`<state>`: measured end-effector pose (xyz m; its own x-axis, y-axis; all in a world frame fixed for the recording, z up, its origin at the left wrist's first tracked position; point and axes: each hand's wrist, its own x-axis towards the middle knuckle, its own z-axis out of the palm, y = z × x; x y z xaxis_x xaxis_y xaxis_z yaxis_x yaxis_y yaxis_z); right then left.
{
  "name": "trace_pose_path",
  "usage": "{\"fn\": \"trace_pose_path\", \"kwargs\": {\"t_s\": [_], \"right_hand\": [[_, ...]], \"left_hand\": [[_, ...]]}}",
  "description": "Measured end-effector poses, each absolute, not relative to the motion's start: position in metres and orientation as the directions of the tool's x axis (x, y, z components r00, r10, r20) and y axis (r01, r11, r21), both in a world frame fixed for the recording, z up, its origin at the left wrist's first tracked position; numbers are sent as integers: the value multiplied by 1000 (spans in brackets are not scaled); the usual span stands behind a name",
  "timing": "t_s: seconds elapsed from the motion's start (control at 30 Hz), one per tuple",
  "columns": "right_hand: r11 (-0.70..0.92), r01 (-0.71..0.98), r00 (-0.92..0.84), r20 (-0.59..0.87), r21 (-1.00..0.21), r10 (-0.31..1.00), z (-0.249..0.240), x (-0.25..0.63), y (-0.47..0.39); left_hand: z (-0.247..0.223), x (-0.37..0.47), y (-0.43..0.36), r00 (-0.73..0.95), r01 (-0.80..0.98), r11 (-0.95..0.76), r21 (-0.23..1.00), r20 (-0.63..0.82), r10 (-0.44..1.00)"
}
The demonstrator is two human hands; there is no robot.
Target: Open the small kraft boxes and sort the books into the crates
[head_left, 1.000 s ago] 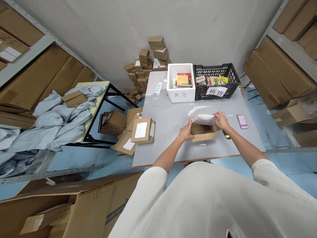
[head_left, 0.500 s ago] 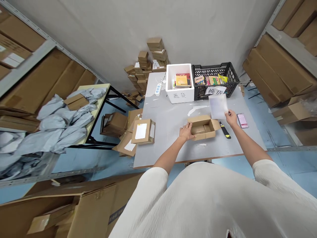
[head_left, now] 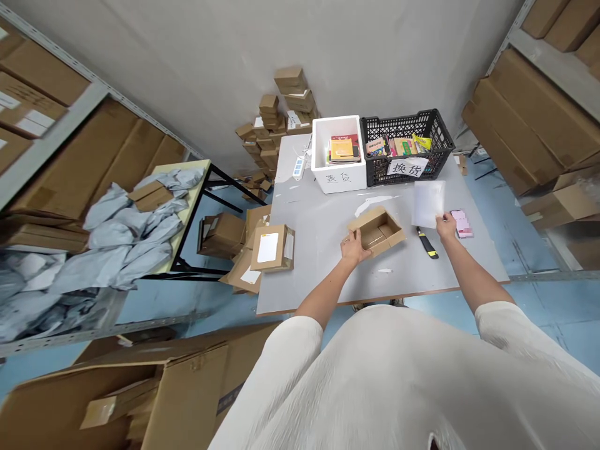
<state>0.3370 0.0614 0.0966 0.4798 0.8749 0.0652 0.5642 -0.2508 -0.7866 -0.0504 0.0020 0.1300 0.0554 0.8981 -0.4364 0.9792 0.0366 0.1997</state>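
1. On the grey table (head_left: 319, 281), toward the person's edge, an open cardboard box (head_left: 390, 242) sits at a slant; whether its base rests flat on the top or is slightly raised, I cannot tell.
2. At the left end of that box, the left hand (head_left: 355, 247) grips the cardboard wall, its fingers bent over the edge.
3. To the right of the box, the right hand (head_left: 446, 227) pinches a thin whitish sheet (head_left: 428, 203) by its lower right corner. The sheet is apart from the box.
4. Just below the sheet lies a black and yellow cutter (head_left: 427, 244), touched by neither hand.
5. Just beside the right hand, on its right, is a phone (head_left: 462, 224) with a pinkish screen.
6. At the back of the table, a white tub (head_left: 340, 181) with books (head_left: 342, 150) inside stands next to a black crate (head_left: 443, 159), which holds colourful packs (head_left: 404, 147) and bears a white paper sign (head_left: 407, 167).
7. Near the table's left edge is a closed box (head_left: 261, 259) with a white label (head_left: 267, 247); farther back lies a power strip (head_left: 299, 167).
8. Beyond the table's far left corner, small boxes (head_left: 290, 81) are piled against the wall.
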Motion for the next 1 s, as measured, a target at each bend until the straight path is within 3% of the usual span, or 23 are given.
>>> {"fn": "trace_pose_path", "kwargs": {"t_s": [0.13,0.23,0.4,0.53,0.63,0.77,0.9,1.0], "right_hand": [[-410,476,528,-119,-778,841,88,330,43],[-492,502,477,-247,-711,844,77,317,25],[-476,576,342,-334,-664,879,57,294,2],[-557,681,357,-449,-476,819,48,291,-3],[-526,750,392,-372,-400,842,50,291,0],[-338,775,262,-215,-534,941,59,283,20],[-234,630,84,-235,-740,968,69,269,50],[-246,539,-2,-293,-805,956,74,259,65]], "left_hand": [[129,-45,4,-3,977,93,192,-424,906],[130,-41,3,-32,977,117,180,-414,910],[133,-41,0,-31,975,118,191,-405,914],[135,-41,-1,-31,973,122,194,-415,909],[137,-41,-3,-36,971,131,200,-422,906],[138,-47,-9,-31,949,134,285,-338,941],[137,-63,-13,-127,889,197,412,-191,973],[133,-80,-12,-247,792,322,519,-209,946]]}}
